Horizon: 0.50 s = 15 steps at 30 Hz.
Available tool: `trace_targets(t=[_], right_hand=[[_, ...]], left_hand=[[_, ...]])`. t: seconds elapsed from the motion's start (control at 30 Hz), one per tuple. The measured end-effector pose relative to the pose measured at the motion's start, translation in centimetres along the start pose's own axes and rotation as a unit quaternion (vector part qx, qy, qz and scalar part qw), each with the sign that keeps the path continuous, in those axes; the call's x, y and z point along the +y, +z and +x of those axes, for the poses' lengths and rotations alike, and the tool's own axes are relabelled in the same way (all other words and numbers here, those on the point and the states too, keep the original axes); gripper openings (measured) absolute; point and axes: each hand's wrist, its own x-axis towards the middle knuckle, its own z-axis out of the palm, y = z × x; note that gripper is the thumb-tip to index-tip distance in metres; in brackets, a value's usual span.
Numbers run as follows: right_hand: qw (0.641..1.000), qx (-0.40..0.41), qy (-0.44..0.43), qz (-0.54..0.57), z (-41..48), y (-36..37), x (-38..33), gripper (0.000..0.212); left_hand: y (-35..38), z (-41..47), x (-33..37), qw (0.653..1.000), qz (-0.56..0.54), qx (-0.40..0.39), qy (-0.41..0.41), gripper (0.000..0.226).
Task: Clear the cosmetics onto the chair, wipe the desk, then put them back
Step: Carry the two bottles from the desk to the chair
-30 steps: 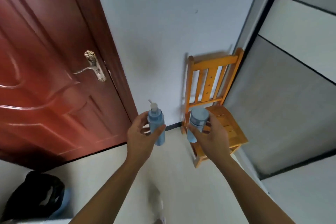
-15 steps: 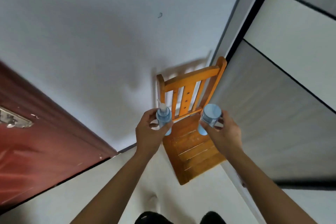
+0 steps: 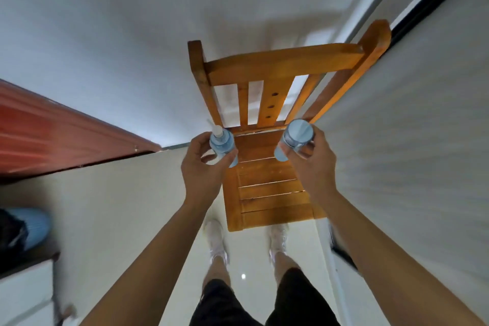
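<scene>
A wooden slatted chair (image 3: 267, 188) stands against the white wall, straight in front of me. My left hand (image 3: 202, 167) grips a light blue pump bottle (image 3: 222, 144) with a white nozzle, held upright above the seat's left rear corner. My right hand (image 3: 309, 164) grips a light blue capped bottle (image 3: 297, 135) above the seat's right rear corner. Both bottles are off the seat. The seat itself has nothing on it. The desk is not visible.
A red-brown door (image 3: 53, 135) is on the left wall. A grey wardrobe panel (image 3: 410, 140) runs along the chair's right side. A dark bag on something blue (image 3: 23, 227) sits at the left edge. My feet in white shoes (image 3: 217, 241) stand just before the chair.
I have stepped closer and the view has tipped down; the chair now fills the middle. Both hands, still holding the bottles, have moved over the rear of the seat.
</scene>
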Motion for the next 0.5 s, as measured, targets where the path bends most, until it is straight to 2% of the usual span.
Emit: trace_targets(t=[0.27,0.5], right_hand=[[0.996,-0.063,-0.031,-0.048,4.1,7.1,9.1,0.067],[0.982,-0.160,-0.030,-0.098,6.9,13.2,16.0,0.066]], left_hand=[[6.1,3.9,-11.4,0.997,0.002,0.029,-0.075,0.050],[9.5,6.6,-19.7,0.996,0.077,0.004,-0.053,0.048]])
